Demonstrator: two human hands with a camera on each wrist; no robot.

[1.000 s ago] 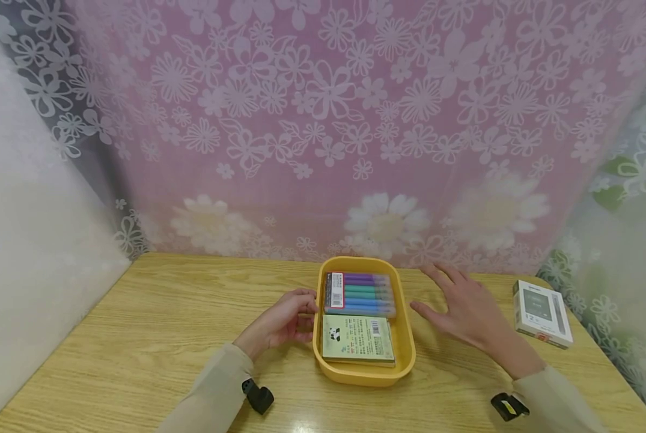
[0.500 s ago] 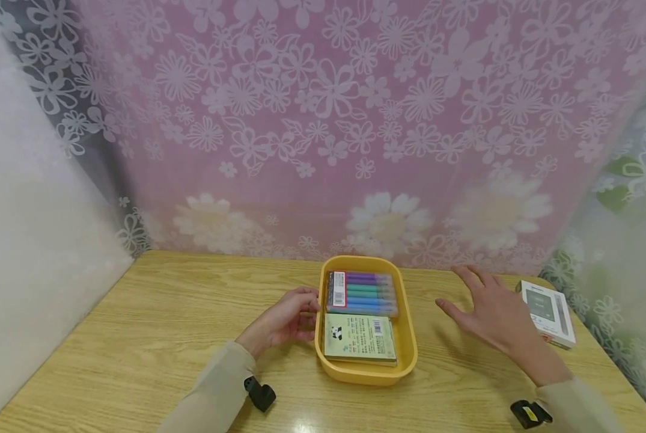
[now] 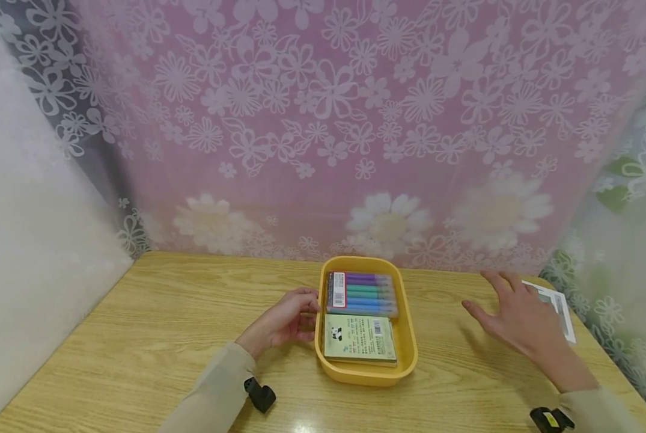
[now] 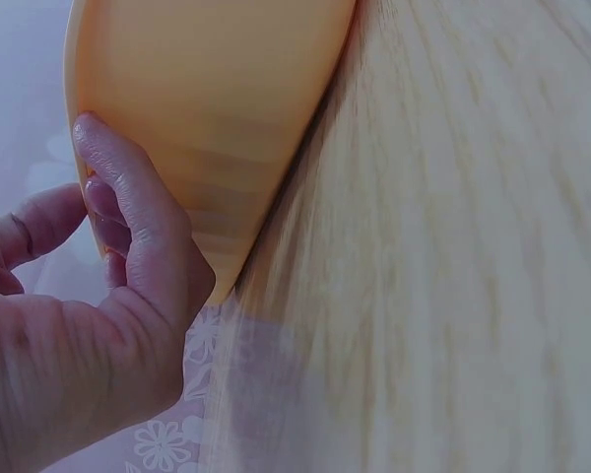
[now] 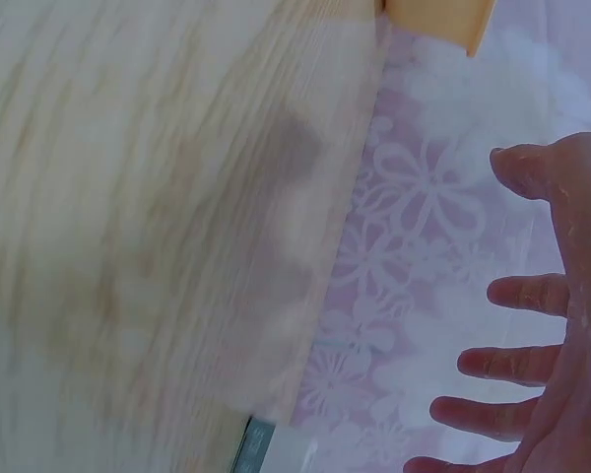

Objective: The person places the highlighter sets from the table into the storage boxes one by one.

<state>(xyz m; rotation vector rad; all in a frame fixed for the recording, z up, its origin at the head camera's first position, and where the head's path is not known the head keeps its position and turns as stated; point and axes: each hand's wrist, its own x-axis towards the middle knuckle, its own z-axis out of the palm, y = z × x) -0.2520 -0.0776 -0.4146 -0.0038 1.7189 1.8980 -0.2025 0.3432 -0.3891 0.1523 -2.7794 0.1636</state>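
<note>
A yellow plastic storage tray (image 3: 363, 380) stands on the wooden table. Inside it, a clear pack of pens (image 3: 368, 293) in purple, green and blue lies behind a pale green panda-printed pack (image 3: 359, 340). My left hand (image 3: 286, 319) is at the tray's left side. In the left wrist view, its curled fingers (image 4: 143, 212) and thumb meet at the tray's rim. My right hand (image 3: 523, 319) hovers with spread fingers, holding nothing. In the head view it partly hides a flat white box (image 3: 567, 322) at the right; whether they touch I cannot tell.
The wooden table (image 3: 182, 337) reaches back to a pink floral curtain (image 3: 301, 150). A pale curtain (image 3: 47, 240) hangs on the left, and a flowered one (image 3: 625, 258) on the right, close to the table's edge.
My right hand has moved right, away from the tray and over to the white box, which it now partly covers. The left hand stays at the tray's rim.
</note>
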